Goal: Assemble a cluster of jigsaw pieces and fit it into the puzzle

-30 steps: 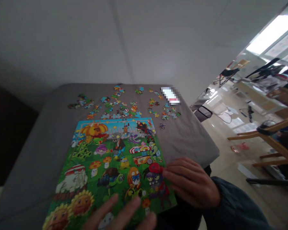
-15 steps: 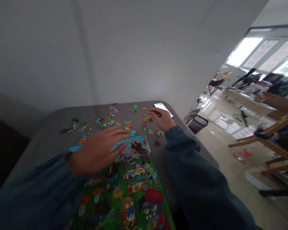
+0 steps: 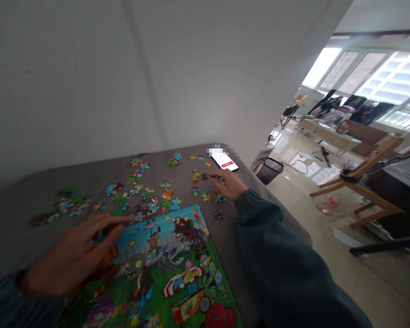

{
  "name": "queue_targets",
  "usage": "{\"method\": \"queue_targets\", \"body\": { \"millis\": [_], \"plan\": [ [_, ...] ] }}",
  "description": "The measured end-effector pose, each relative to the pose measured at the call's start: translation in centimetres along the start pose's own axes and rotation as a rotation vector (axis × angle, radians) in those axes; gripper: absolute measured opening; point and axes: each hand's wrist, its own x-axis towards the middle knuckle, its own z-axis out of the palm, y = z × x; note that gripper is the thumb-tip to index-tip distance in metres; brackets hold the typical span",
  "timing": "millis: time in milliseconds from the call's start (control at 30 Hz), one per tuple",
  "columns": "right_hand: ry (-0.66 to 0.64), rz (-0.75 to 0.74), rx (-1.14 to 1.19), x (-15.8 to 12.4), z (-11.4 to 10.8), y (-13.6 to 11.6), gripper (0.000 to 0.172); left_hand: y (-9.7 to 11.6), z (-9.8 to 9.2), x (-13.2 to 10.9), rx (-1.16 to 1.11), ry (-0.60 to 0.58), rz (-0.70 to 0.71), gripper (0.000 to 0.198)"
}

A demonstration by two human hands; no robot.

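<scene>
My left hand (image 3: 77, 249) hovers over the left part of a colourful cartoon puzzle board (image 3: 187, 241), its fingers stretched out and its thumb apart. The palm and wrist hide the board's left side. My right hand (image 3: 229, 184) reaches low over loose puzzle pieces on the right, with thumb and forefinger slightly apart around a small dark piece (image 3: 220, 179); I cannot tell whether they touch it. Near the right fingertips lie a yellow-green cluster of pieces (image 3: 196, 176) and a brown piece (image 3: 204, 175). Below that hand rests a dark purple piece (image 3: 218, 215).
More loose pieces (image 3: 150, 205) spread along the board's far edge, with another pile (image 3: 71, 202) at the left. A lit phone (image 3: 225, 160) lies near the back right corner of the grey cloth-covered table (image 3: 230, 246). Beyond stand a mesh bin (image 3: 271, 168) and a wooden chair (image 3: 372, 164).
The view has shifted, bringing more of the board's far part into sight. My left hand has drawn back to the left. My right hand has come lower, nearer the pieces below the phone.
</scene>
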Motion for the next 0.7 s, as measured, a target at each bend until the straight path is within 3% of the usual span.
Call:
{"method": "queue_targets", "body": {
  "millis": [267,367,533,700],
  "plan": [
    [-0.150,-0.112,-0.126,-0.6,3.0,-2.6,0.033,-0.4,0.9,-0.3,-0.018,-0.142,0.151,0.029],
    [-0.172,-0.115,-0.202,-1.0,3.7,-3.4,0.040,-0.4,0.9,-0.3,0.016,-0.127,0.175,0.028],
    [-0.160,-0.107,-0.203,-1.0,3.8,-3.9,0.035,-0.1,1.1,-0.6,0.016,-0.130,0.193,0.031],
    [-0.148,-0.128,-0.187,2.0,4.6,-5.6,0.040,-0.5,2.0,-1.0,-0.006,-0.076,0.196,0.042]
  ]
}}
